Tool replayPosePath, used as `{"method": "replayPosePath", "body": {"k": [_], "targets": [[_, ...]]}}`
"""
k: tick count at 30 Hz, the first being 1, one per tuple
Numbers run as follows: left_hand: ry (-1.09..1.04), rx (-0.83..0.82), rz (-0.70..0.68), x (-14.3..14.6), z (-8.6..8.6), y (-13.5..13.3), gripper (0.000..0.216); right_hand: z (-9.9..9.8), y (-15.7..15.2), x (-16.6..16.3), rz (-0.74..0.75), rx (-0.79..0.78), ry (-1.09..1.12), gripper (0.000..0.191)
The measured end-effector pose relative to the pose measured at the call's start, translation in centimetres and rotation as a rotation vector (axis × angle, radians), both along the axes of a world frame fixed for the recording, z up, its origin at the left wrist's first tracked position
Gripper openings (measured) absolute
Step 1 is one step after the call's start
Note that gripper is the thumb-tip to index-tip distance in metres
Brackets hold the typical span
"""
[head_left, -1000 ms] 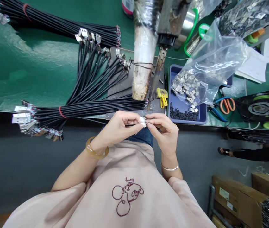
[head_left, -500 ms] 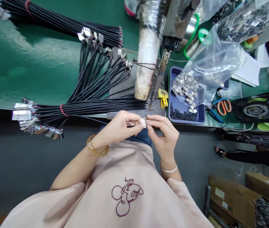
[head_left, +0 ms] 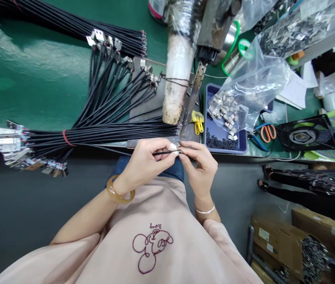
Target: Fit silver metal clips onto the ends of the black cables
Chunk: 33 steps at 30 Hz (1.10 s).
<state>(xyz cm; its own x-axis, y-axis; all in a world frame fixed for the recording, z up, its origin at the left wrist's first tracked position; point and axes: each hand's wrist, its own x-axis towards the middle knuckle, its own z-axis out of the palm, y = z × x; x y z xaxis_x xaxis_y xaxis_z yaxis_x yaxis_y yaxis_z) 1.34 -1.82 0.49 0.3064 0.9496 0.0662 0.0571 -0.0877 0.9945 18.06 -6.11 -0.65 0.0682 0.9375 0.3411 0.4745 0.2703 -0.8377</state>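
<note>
Both hands meet at the table's front edge. My left hand point(head_left: 149, 159) is closed on a black cable point(head_left: 162, 152), with white wrapping on its fingertips. Opposite it, my right hand point(head_left: 200, 165) pinches a small shiny metal connector piece point(head_left: 179, 144) at the cable's end; the fingertips partly hide it. Just behind the hands lies a bundle of black cables point(head_left: 111, 133), tied with a red band and carrying metal plugs at its left end. More black cables point(head_left: 96, 94) with metal connectors fan out behind that bundle.
A wrapped white tube point(head_left: 174, 79) and a soldering tool point(head_left: 195, 86) hang over the table. To the right are a blue tray point(head_left: 242, 148) of small metal and black parts, a yellow clip point(head_left: 197, 123), orange-handled pliers point(head_left: 267, 133), a black fan point(head_left: 307, 133) and solder spools point(head_left: 235, 59). Another person's legs point(head_left: 297, 193) show at right.
The black cable now shows between my left fingers, its end brought to my right fingertips. The whole view has shifted slightly, with the table things appearing further left.
</note>
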Motion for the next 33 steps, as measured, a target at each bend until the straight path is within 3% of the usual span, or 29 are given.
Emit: {"method": "replayPosePath", "body": {"k": [4,7,12,18,26,33], "targets": [[0.03,0.013,-0.033,0.0,-0.3,-0.1,0.015,-0.3,0.4,-0.3,0.013,-0.076,0.061,0.008],[0.0,-0.03,-0.054,-0.1,-0.5,0.0,0.017,-0.7,0.8,-0.1,0.023,-0.154,0.214,0.014],[-0.047,-0.127,-0.04,-0.2,-0.6,0.5,0.017,-0.4,0.6,0.4,-0.085,0.026,0.203,0.014],[-0.028,-0.155,-0.042,0.0,-0.7,1.1,0.019,-0.2,0.3,0.3,0.054,0.253,-0.013,0.016],[-0.036,-0.166,-0.001,0.4,-0.5,1.4,0.019,-0.8,0.7,0.0,-0.016,0.256,0.064,0.018],[-0.041,-0.179,0.005,0.6,-0.5,1.4,0.016,-0.8,0.9,0.3,0.025,0.292,-0.035,0.015]]}}
